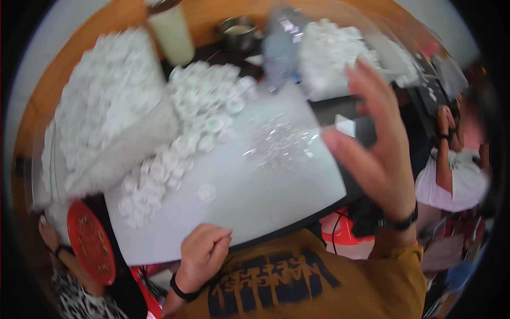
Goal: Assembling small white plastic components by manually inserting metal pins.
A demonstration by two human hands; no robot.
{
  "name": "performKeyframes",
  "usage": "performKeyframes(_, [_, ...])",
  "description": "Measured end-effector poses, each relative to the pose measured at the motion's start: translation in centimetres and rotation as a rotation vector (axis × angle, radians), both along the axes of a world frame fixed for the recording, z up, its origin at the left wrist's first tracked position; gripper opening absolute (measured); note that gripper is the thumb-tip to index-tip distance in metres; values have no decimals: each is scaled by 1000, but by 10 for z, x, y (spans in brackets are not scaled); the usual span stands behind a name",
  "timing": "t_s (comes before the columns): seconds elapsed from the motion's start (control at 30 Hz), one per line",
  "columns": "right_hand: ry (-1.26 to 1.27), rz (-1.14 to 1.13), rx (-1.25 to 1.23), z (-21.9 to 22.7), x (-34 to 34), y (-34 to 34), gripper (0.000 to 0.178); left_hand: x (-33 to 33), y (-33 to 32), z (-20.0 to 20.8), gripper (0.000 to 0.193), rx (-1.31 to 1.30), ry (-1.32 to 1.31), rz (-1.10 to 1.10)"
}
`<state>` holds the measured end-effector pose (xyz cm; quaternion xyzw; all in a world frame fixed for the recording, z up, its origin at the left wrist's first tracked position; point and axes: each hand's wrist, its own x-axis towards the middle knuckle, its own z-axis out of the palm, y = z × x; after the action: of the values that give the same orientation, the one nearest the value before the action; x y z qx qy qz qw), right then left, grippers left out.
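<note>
At the board's (pixel 255 202) near edge, left hand (pixel 203 250) fisted; right hand (pixel 380 143) open above.

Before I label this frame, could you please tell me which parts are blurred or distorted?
Head view: the raised right hand is motion-blurred; the left hand, fisted at the white board, is sharper; the white caps smear together; fisheye bends the board's edges.
</note>
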<state>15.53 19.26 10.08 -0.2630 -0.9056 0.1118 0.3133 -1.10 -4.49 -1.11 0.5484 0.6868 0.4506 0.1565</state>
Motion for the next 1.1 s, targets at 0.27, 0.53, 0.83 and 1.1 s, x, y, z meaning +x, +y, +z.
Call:
performKeyframes(0.27, [-375,382,-366,-46,-66,-67,40,-16,-21,-11,17,149,-41,114])
performKeyframes(0.53, [-616,481,-97,-68,-119,-94,36,-20,-30,-17,14,157,-190,128])
performKeyframes(0.83, [-468,125,138,-69,-139,-56,33,-21,-31,-19,14,219,-226,70])
performKeyframes(1.1, [-478,188,-5,-95,-130,-31,28,-17,-29,-18,16,196,-194,104])
